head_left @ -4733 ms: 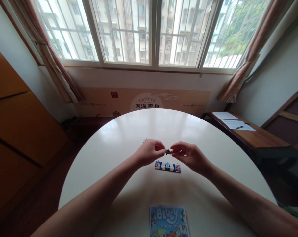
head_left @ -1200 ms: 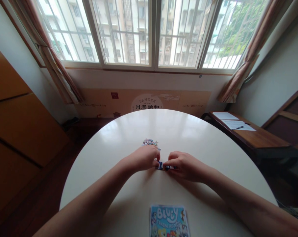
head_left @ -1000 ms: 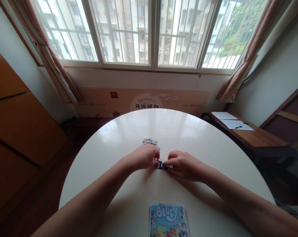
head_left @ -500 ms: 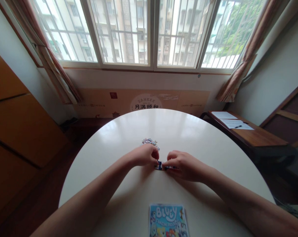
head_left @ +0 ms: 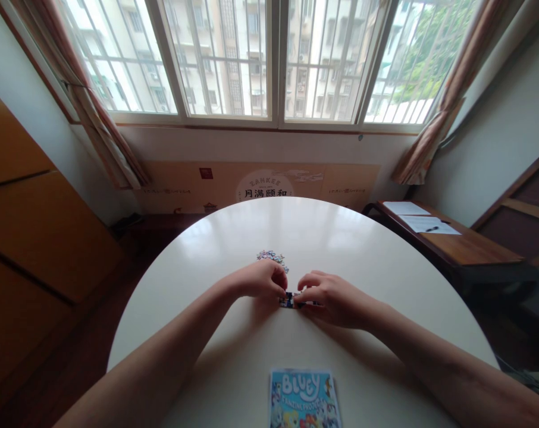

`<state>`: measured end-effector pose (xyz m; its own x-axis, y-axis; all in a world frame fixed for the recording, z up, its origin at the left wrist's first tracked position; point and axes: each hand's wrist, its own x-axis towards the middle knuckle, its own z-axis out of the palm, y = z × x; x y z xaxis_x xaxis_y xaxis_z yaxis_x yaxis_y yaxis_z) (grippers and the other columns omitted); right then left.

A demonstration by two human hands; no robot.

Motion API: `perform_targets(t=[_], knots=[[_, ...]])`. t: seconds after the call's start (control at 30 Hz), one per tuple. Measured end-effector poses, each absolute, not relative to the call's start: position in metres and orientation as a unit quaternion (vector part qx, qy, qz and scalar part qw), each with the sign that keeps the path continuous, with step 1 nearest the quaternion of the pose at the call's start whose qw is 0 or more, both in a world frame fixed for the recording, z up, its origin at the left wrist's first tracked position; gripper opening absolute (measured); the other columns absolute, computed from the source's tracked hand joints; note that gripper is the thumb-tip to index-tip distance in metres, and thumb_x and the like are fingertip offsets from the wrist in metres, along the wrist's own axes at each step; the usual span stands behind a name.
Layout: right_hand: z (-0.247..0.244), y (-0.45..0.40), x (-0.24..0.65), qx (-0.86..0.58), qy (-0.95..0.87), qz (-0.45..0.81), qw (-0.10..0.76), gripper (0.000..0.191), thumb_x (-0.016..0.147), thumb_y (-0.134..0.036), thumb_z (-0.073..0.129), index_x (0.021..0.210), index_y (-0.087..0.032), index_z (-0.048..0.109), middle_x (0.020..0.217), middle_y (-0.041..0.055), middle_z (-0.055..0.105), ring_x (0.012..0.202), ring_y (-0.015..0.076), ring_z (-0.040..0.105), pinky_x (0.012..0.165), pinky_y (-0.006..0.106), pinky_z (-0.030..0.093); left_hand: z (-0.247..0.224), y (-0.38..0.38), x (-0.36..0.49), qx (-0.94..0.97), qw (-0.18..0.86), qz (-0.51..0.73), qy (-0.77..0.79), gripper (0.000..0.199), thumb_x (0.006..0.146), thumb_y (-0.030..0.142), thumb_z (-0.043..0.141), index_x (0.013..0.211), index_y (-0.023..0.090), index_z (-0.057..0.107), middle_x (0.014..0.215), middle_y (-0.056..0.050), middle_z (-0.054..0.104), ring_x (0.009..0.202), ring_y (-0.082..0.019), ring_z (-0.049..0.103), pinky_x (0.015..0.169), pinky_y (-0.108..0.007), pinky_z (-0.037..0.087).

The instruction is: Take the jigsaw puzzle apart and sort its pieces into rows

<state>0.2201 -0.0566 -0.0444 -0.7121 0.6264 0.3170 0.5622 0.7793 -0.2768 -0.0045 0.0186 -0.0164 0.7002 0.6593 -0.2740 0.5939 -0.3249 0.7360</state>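
Joined puzzle pieces point(head_left: 289, 299), dark blue and white, lie in a short strip near the middle of the round white table point(head_left: 367, 244). My left hand point(head_left: 268, 279) is at the strip's left end, thumb and finger curled down onto it. From the right, my right hand point(head_left: 327, 297) rests over the strip, its fingers bent and apart, fingertips on the pieces; it covers part of them. Just beyond my left hand lies a small heap of loose puzzle pieces point(head_left: 273, 257). Whether either hand pinches a piece is too small to tell.
A blue picture card reading "Bluey" point(head_left: 303, 398) lies at the table's near side. To the right stands a wooden side table point(head_left: 488, 246) with papers point(head_left: 428, 224) and a pen. Barred windows point(head_left: 234, 59) and curtains are behind.
The fingers of my right hand have shifted slightly and spread a little. My left hand has hardly moved.
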Motion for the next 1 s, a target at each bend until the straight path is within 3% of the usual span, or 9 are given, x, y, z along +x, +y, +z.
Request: perform_targets(t=[0.43,0.7,0.87,1.0], knots=[[-0.05,-0.049,0.219,-0.291,-0.911,0.143,0.255,0.018,0.088,-0.018,0.063,0.101,-0.025,0.074,0.102,0.005,0.074,0.091,0.0177,0.066,0.082,0.032,0.053,-0.024,0.025,-0.006,0.792,0.467,0.067,0.387,0.015,0.065,0.025,0.069,0.076,0.016,0.072,0.069,-0.002,0.068,0.067,-0.017,0.06,0.06,-0.026,0.043],[-0.046,-0.051,0.219,-0.292,-0.909,0.151,0.255,0.017,0.089,-0.019,0.063,0.1,-0.024,0.075,0.102,0.0057,0.074,0.091,0.018,0.067,0.082,0.031,0.053,-0.026,0.034,-0.01,0.755,0.471,0.154,0.429,0.02,0.064,0.03,0.072,0.077,0.016,0.071,0.073,-0.004,0.071,0.068,-0.018,0.061,0.061,-0.028,0.045],[-0.043,-0.052,0.218,-0.29,-0.908,0.162,0.255,0.017,0.088,-0.015,0.063,0.098,-0.023,0.074,0.101,0.0055,0.074,0.092,0.0171,0.067,0.083,0.03,0.053,-0.012,0.049,-0.027,0.729,0.369,0.289,0.499,0.021,0.068,0.033,0.069,0.08,0.017,0.071,0.08,-0.005,0.074,0.075,-0.02,0.066,0.069,-0.029,0.049],[-0.046,-0.052,0.22,-0.295,-0.908,0.159,0.253,0.018,0.087,-0.014,0.064,0.099,-0.024,0.074,0.102,0.0052,0.074,0.093,0.0174,0.066,0.084,0.03,0.052,-0.009,0.054,-0.035,0.734,0.299,0.302,0.53,0.02,0.07,0.033,0.068,0.082,0.017,0.072,0.082,-0.005,0.075,0.08,-0.021,0.067,0.073,-0.029,0.049]])
